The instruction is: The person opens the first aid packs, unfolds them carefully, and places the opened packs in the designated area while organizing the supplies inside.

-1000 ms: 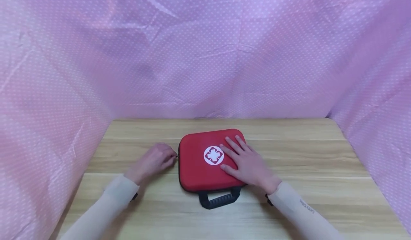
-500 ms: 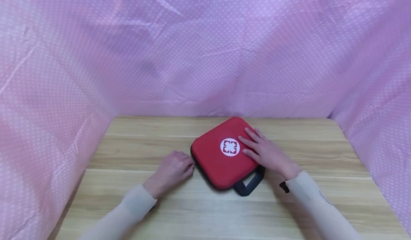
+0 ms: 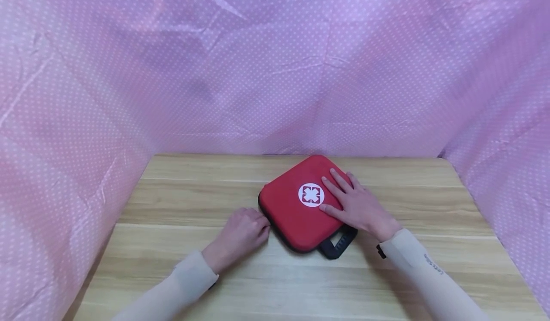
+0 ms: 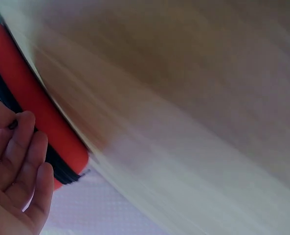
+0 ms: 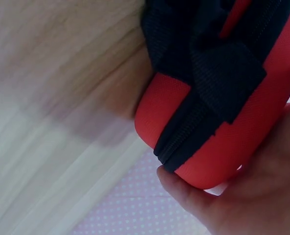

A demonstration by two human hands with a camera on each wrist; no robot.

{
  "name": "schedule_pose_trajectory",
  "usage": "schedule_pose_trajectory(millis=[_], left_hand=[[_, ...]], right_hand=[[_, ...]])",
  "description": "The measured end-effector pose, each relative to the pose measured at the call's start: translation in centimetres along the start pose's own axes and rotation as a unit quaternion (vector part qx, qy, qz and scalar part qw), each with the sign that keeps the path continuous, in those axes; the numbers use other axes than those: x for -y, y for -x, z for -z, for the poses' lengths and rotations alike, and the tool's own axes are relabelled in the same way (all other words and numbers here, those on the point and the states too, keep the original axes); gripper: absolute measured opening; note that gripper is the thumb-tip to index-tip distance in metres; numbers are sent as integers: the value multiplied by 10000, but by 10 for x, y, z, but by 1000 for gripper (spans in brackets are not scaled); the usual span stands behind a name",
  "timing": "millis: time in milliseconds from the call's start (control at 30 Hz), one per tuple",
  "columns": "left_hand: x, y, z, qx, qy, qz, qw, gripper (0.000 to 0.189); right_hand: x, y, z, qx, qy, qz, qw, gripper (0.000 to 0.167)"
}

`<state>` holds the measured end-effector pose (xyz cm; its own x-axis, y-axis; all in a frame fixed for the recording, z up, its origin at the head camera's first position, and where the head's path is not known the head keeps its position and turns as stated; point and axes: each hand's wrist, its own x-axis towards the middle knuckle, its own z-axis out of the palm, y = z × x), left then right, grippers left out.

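A red first-aid case [image 3: 288, 206] with a white round cross emblem lies flat and turned at an angle on the table. My left hand [image 3: 240, 235] is at its left side; in the left wrist view, thumb and forefinger pinch a small dark zipper pull [image 4: 12, 125] beside the black zipper band [image 4: 61, 169]. My right hand [image 3: 363, 208] rests on the lid's right part with fingers spread. One of its digits touches the case's edge near the zipper [image 5: 179, 139] in the right wrist view. The black carry handle [image 3: 337, 247] sticks out at the lower right.
The case rests on a light wood-grain table [image 3: 180, 187]. Pink dotted cloth [image 3: 258, 72] hangs behind the table and along both sides. A black strap end [image 3: 381, 251] shows under the right cuff.
The case has turned counterclockwise and shifted right and slightly back. Both hands have moved right with it. In the last half second the movement is small.
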<state>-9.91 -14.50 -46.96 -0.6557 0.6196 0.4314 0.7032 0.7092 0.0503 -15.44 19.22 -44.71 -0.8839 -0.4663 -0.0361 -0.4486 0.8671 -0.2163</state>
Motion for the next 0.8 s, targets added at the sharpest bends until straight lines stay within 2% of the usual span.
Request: schedule_pose_trajectory(millis=[267,467,667,800], left_hand=[[-12,-2,2,118,20,37,9999,14],[-22,-1,2,134,174,-177,9996,16],[-29,0,3,305,191,-211,9991,14],[-34,2,3,237,217,-434,9985,12]], right_hand=[[0,0,-1,-36,101,-24,9999,86],[1,0,0,-47,123,-45,9999,87],[3,1,1,28,117,-96,9999,87],[4,2,1,57,130,-131,9998,87]])
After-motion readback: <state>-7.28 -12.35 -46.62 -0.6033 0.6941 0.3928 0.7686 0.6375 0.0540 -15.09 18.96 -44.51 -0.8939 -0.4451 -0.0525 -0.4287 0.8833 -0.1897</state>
